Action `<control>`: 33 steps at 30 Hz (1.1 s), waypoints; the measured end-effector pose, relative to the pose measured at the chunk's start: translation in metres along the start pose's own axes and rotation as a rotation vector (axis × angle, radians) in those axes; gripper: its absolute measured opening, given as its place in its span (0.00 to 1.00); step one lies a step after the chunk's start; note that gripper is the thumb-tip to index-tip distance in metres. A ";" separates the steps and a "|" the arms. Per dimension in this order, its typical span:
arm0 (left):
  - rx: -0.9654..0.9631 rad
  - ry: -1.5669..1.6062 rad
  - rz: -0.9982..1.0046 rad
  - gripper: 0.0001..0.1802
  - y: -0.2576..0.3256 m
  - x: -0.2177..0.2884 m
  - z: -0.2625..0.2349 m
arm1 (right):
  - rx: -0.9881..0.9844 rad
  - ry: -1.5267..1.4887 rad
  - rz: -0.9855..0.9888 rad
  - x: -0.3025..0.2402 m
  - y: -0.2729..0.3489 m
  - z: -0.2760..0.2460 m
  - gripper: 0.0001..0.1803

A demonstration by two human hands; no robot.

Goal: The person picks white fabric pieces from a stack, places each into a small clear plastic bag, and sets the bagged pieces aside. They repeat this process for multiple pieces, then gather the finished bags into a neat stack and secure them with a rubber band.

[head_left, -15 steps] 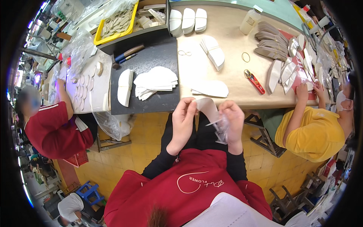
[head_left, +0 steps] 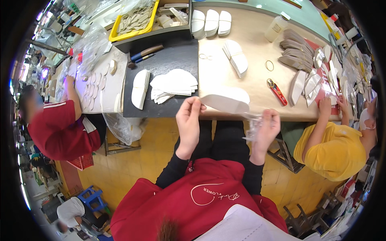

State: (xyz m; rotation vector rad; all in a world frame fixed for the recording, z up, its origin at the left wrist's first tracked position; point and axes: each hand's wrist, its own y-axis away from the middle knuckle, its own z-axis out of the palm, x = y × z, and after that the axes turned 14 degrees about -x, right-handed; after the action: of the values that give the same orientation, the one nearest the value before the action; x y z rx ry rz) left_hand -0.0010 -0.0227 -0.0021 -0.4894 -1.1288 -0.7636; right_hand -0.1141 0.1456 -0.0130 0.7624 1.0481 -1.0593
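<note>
Above the table's near edge, my left hand [head_left: 189,124] pinches the left end of a thin greyish-white rounded piece [head_left: 226,104]. The piece stretches rightward toward my right hand [head_left: 267,130], whose fingers are closed on crumpled translucent strips [head_left: 252,127]. Whether those strips still join the piece's right end is hard to make out. Behind it lies a similar white piece [head_left: 240,94] on the brown paper. To the left, a fanned pile of white pieces [head_left: 175,84] and a banded white bundle [head_left: 140,89] rest on the black mat [head_left: 161,108].
A red cutter [head_left: 277,93], a rubber band [head_left: 269,65], a banded stack [head_left: 237,59] and a bottle [head_left: 276,27] lie or stand ahead. A yellow tray [head_left: 134,20] is at far left. Co-workers in red [head_left: 60,128] and yellow [head_left: 329,150] sit on either side.
My hands have moved apart, the right one rightward with the translucent strips. The held piece, curled before, now extends flatter between them. The whole view has shifted slightly.
</note>
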 end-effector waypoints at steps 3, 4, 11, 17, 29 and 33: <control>0.046 -0.029 0.046 0.12 -0.018 0.000 -0.023 | 0.134 0.058 -0.089 -0.004 -0.009 -0.022 0.07; 0.117 -0.052 0.088 0.13 -0.022 0.000 -0.032 | 0.193 0.053 -0.114 -0.006 -0.009 -0.031 0.08; 0.447 -0.790 0.137 0.11 -0.055 0.032 -0.108 | 0.410 0.047 -0.163 -0.021 -0.008 -0.090 0.05; 0.024 -1.023 0.151 0.15 -0.033 -0.002 -0.043 | 0.182 0.022 -0.130 -0.006 0.010 -0.061 0.13; -0.045 -0.980 0.227 0.08 -0.031 -0.055 0.007 | -0.272 0.253 0.016 -0.015 0.024 -0.022 0.07; -0.176 -0.330 0.022 0.07 -0.015 -0.035 0.014 | -0.419 0.370 -0.008 -0.019 0.031 0.003 0.08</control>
State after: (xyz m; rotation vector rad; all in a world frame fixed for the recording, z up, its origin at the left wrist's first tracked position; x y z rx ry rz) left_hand -0.0288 -0.0130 -0.0297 -0.7956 -1.3648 -0.7849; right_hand -0.0865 0.1589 0.0069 0.6202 1.5308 -0.6798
